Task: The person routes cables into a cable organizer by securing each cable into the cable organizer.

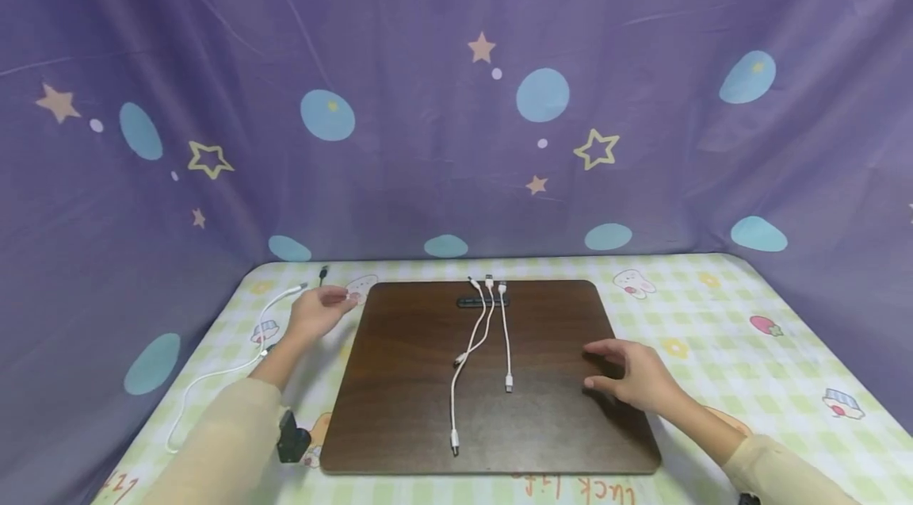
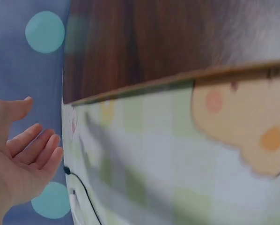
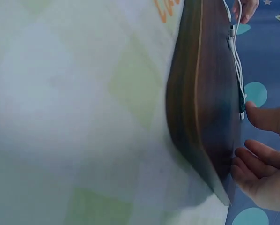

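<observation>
A dark brown wooden board (image 1: 556,418) lies on the table, with several short white USB cables on it. One white cable (image 1: 507,338) lies straight near the middle; to its left, other white cables (image 1: 453,402) cross each other. My left hand (image 1: 317,315) hovers off the board's far left corner, fingers loosely bent around nothing. Over the board's right side is my right hand (image 1: 638,374), thumb and fingers apart, holding nothing. In the right wrist view its fingertips (image 3: 243,173) overlap the board's edge.
Left of the board, a longer white cable (image 1: 187,394) curves along the table, partly hidden by the left arm. A black cable plug (image 1: 324,273) sits near the far left corner. A dark slot (image 1: 471,302) shows at the board's far edge. Behind hangs a purple curtain (image 1: 428,196).
</observation>
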`<state>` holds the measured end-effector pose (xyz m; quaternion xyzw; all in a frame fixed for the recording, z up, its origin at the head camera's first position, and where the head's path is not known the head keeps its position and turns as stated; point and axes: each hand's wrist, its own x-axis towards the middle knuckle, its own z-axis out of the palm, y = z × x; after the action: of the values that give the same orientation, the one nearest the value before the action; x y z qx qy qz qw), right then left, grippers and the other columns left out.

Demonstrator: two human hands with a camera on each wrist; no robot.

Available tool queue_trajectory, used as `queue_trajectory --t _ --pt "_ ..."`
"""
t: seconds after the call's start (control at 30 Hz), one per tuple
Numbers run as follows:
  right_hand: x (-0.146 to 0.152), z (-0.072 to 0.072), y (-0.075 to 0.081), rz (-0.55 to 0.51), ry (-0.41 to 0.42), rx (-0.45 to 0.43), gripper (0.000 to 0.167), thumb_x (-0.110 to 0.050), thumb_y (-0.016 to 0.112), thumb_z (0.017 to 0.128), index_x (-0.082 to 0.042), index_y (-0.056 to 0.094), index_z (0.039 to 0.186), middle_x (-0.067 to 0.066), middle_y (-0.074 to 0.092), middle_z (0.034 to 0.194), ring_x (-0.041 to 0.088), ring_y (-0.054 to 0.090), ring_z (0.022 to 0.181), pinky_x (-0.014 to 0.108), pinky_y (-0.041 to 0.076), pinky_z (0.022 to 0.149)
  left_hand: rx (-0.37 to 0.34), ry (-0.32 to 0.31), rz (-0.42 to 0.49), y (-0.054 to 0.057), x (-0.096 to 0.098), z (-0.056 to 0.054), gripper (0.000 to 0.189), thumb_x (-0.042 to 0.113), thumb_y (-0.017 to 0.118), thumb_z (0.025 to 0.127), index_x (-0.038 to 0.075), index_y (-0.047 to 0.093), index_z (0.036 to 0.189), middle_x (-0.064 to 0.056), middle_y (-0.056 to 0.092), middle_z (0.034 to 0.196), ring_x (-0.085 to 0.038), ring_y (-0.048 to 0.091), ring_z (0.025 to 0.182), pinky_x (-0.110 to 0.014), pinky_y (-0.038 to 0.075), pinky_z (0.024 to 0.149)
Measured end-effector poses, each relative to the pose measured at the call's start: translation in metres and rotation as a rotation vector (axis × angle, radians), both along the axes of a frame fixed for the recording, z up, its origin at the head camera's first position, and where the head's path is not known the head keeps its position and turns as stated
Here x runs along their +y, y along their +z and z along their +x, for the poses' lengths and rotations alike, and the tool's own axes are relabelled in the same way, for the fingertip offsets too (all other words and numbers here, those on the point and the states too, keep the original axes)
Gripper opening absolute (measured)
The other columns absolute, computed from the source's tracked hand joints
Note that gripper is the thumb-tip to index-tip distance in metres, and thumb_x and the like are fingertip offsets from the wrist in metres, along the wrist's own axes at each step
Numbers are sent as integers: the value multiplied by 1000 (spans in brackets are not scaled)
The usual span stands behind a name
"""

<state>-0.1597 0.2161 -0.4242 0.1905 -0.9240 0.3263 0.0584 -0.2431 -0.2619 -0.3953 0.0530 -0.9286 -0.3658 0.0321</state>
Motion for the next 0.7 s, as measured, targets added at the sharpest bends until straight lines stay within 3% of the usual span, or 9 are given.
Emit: queue_trajectory --t 0.4,0.7 --pt "2 6 -10 42 24 88 52 -16 86 66 -3 67 112 13 70 115 36 65 107 47 55 89 -10 21 -76 8 -24 -17 48 31 59 93 -4 58 125 -25 60 127 -42 58 118 -50 45 104" --pt "0 6 -10 69 29 141 53 -11 87 62 -4 68 111 12 70 115 33 66 106 47 56 89 -64 111 -55 1 -35 -25 49 33 58 94 -3 56 128 -24 60 129 -42 54 120 -50 42 106"
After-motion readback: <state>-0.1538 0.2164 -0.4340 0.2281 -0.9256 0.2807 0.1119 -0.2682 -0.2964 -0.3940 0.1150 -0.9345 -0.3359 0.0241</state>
